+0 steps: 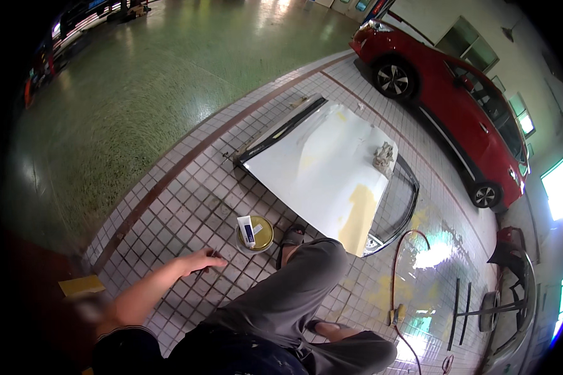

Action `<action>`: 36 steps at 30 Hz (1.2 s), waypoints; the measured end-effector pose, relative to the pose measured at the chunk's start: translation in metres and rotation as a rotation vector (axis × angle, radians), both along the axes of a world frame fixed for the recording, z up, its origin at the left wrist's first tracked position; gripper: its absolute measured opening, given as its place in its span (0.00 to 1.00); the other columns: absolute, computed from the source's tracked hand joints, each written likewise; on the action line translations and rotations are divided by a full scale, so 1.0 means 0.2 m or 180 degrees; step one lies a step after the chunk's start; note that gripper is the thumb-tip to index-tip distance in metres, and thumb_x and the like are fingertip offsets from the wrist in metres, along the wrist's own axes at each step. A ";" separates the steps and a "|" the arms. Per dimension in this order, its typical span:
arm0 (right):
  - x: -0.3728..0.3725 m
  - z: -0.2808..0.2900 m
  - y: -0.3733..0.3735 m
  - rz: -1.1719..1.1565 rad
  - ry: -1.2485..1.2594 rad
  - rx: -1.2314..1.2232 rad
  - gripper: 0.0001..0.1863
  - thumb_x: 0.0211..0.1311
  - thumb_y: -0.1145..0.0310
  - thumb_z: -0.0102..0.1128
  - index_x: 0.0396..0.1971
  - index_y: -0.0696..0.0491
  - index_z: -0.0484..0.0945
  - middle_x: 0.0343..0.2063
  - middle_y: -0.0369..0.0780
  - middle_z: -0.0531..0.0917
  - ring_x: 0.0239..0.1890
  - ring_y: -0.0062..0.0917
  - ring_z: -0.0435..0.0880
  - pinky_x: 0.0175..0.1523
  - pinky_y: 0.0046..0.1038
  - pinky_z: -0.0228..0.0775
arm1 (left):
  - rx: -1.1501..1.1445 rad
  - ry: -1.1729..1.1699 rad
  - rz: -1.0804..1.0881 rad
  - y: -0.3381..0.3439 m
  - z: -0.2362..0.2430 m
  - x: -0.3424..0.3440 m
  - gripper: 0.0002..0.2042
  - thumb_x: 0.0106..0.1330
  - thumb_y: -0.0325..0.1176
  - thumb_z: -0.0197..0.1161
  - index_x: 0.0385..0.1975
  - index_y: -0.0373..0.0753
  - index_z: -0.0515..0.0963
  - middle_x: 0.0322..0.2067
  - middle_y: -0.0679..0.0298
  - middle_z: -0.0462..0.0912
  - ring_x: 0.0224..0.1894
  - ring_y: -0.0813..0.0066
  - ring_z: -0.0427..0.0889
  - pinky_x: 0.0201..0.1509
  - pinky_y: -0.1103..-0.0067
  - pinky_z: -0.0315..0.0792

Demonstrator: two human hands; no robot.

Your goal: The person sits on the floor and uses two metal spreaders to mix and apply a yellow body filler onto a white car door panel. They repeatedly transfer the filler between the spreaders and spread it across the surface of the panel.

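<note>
My left hand (201, 262) hangs over the tiled floor with its fingers loosely apart and nothing visible in them. Just beyond it stands a round can (264, 236) with a yellowish lid. On that lid lies a white tube (246, 231) with a dark label. A white car door (306, 165) lies flat in front of my feet, its outer skin upward. Yellowish filler (358, 215) covers part of its near right side, with fainter patches elsewhere. Crumpled grey paper or cloth (383, 156) rests on the door's right side. My right hand is out of sight.
A red car (444, 106) is parked beyond the door. To the right a reddish hose (395, 275) runs along the wet tiles past a stand holding a car bumper (524, 300). A yellow sheet (81, 286) lies at the left.
</note>
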State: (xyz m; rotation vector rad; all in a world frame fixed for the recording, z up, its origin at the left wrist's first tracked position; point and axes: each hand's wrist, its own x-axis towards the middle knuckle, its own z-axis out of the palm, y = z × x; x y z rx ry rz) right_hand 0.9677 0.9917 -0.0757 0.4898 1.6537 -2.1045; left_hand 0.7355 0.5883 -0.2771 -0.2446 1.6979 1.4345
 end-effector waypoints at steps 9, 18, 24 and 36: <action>0.03 -0.04 0.33 -0.0477 0.0817 0.0151 0.44 0.57 0.58 0.73 0.70 0.61 0.64 0.46 0.42 0.82 0.42 0.23 0.81 0.45 0.24 0.73 | -0.0906 0.0667 0.0757 0.49 -0.30 -0.45 0.34 0.48 0.38 0.81 0.55 0.31 0.75 0.50 0.52 0.84 0.52 0.64 0.82 0.55 0.70 0.76; -0.87 -0.57 0.87 -0.0861 0.0871 0.0632 0.36 0.61 0.75 0.65 0.69 0.64 0.63 0.46 0.39 0.82 0.47 0.20 0.80 0.54 0.22 0.71 | -0.3054 0.1938 0.0368 0.83 -1.01 -0.59 0.41 0.42 0.42 0.79 0.56 0.29 0.67 0.55 0.44 0.71 0.61 0.46 0.71 0.64 0.60 0.70; -1.02 -0.90 0.89 -0.2762 0.0393 0.0303 0.28 0.63 0.73 0.64 0.62 0.62 0.67 0.48 0.43 0.82 0.47 0.25 0.82 0.52 0.27 0.75 | -0.3045 0.2297 -0.0433 0.93 -0.83 -0.53 0.38 0.45 0.42 0.77 0.53 0.29 0.67 0.56 0.46 0.69 0.61 0.45 0.70 0.67 0.61 0.68; -1.23 -0.89 0.76 -0.2995 0.0572 0.1168 0.35 0.57 0.76 0.60 0.65 0.58 0.58 0.52 0.52 0.76 0.54 0.37 0.78 0.59 0.34 0.72 | -0.3554 0.1484 -0.1402 1.12 -0.87 -0.73 0.54 0.48 0.59 0.76 0.64 0.25 0.56 0.67 0.37 0.61 0.70 0.42 0.62 0.70 0.61 0.66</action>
